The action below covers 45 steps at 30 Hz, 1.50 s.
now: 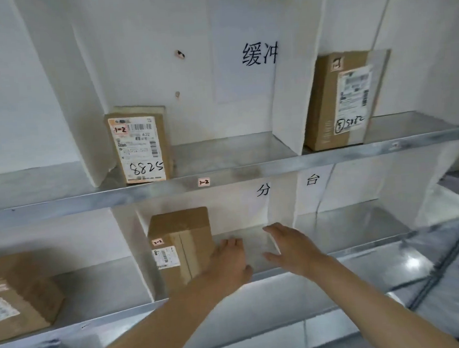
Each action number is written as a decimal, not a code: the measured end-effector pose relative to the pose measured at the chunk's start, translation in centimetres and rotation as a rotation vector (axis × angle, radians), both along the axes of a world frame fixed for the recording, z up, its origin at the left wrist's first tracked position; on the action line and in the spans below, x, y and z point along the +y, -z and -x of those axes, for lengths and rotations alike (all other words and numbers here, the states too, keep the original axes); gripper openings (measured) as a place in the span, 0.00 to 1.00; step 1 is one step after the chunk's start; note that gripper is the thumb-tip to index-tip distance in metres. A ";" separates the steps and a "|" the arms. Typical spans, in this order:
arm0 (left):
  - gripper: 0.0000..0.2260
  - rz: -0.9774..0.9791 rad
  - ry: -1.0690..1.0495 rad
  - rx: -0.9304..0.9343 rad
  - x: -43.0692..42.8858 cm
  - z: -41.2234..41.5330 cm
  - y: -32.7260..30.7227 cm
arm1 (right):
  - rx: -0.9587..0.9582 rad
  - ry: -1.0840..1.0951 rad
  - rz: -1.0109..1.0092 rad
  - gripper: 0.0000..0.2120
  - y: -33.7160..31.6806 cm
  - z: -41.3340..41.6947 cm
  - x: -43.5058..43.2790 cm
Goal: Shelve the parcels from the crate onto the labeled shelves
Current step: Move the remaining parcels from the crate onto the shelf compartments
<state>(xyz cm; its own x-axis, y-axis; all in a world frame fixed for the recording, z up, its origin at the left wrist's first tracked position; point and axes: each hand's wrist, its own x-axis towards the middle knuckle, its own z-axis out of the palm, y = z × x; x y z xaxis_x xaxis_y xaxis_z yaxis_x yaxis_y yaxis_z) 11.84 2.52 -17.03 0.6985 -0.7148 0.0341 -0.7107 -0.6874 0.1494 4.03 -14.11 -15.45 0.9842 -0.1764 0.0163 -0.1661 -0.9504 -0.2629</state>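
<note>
A brown cardboard parcel (180, 245) with a small "2-2" tag stands upright in the middle bay of the lower metal shelf (297, 267). My left hand (229, 260) lies open just right of it, fingers extended beside the box's right side; whether it touches the box is unclear. My right hand (290, 245) is open further right over the bare shelf and holds nothing. On the upper shelf (249, 169) stands a parcel (139, 146) tagged "1-2" with "8825" written on it. The crate is out of view.
A "1-2" label (204, 182) sits on the upper shelf's front edge. White dividers (287, 121) split the shelves into bays. Another parcel (345, 100) stands in the upper right bay, and one parcel (17, 297) lies in the lower left bay.
</note>
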 end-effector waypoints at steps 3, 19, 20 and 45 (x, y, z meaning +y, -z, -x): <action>0.23 0.099 0.123 -0.069 -5.7 1.9 -1.2 | -0.008 0.102 -0.023 0.32 -1.2 5.2 -4.8; 0.23 0.199 0.643 -0.128 -38.9 27.3 -6.2 | -0.154 0.647 0.019 0.31 -4.6 37.2 -29.8; 0.23 0.227 0.664 -0.103 -40.7 28.7 -6.6 | -0.158 0.688 0.019 0.30 -5.0 38.8 -31.1; 0.29 0.357 1.124 0.008 -85.2 42.5 -11.5 | -0.490 1.315 -0.318 0.28 -8.6 54.2 -66.7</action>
<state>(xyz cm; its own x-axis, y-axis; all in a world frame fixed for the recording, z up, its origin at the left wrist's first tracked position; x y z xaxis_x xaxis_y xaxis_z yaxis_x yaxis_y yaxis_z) -30.69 -82.72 -5.49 -0.3166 -0.8796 0.3551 -0.8885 0.4061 0.2137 -50.20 -80.78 -6.86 0.0143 -0.9961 0.0872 -0.6933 -0.0727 -0.7169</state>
